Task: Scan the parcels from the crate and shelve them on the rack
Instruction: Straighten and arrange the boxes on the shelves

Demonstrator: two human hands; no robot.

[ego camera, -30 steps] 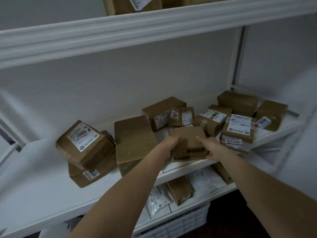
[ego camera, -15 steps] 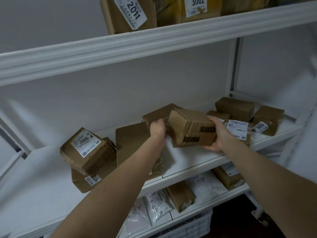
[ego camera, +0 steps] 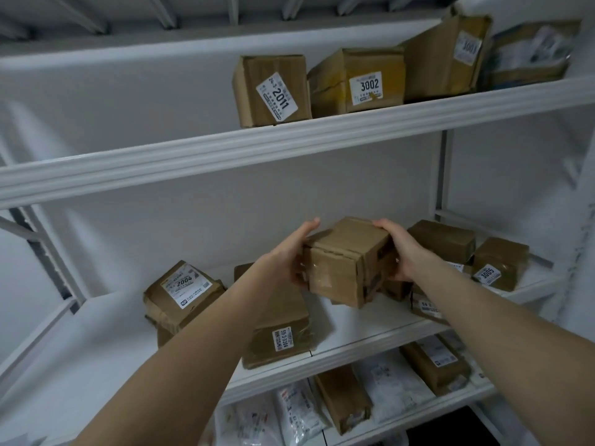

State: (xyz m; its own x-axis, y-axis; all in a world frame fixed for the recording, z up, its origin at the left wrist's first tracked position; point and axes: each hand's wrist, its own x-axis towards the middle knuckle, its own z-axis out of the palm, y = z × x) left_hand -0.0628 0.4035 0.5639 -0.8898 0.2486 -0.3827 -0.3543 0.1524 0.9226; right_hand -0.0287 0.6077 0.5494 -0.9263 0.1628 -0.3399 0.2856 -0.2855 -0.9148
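As L hand [ego camera: 285, 257] & R hand [ego camera: 404, 252] grip, parcel [ego camera: 341, 268] sits btwn.

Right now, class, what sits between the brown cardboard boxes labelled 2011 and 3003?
In the head view, the brown cardboard box labelled 3002, on the upper white shelf.

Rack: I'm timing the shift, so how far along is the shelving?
Done: box 2011 and box 3002 sit on the upper shelf, box 2004 and box 3005 on the middle shelf. In hand: left hand and right hand hold a cardboard box over the middle shelf, not yet set down. Left: placing it; the crate is out of view, so the remainder is unknown.
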